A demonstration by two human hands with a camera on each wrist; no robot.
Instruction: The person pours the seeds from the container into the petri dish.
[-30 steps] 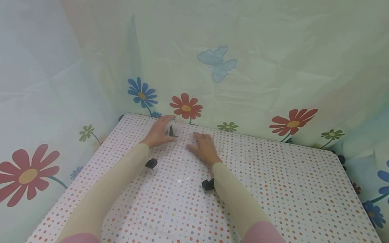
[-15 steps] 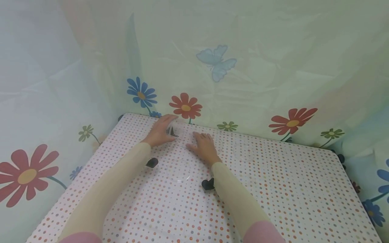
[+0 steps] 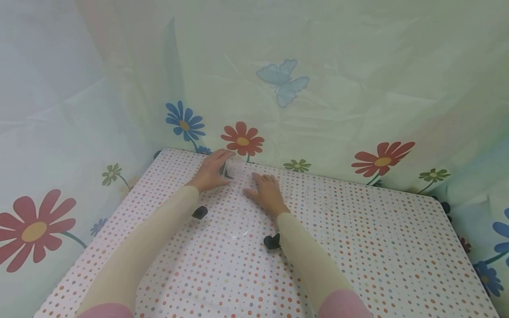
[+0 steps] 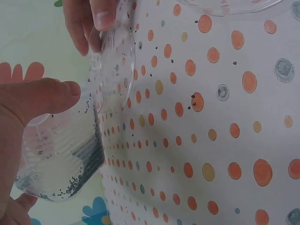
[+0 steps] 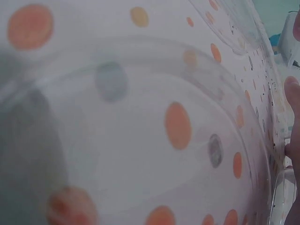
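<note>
1. Head view: farthest back; from above your sleeves (image 3: 151, 251) it looks forward and down across the bench (image 3: 381, 265) to the backdrop (image 3: 338, 88).
2. Left wrist view: close, bench tipped sideways, facing your clear container (image 4: 61, 157).
3. Right wrist view: closest; a clear dish (image 5: 140, 51) fills most of it.
4. Head and left wrist views share your left fingers (image 3: 220, 155) and right fingers (image 3: 260, 179).

Dotted table (image 3: 381, 260), clear dishes (image 3: 234, 224) (round), specks (image 4: 192, 96)
</note>
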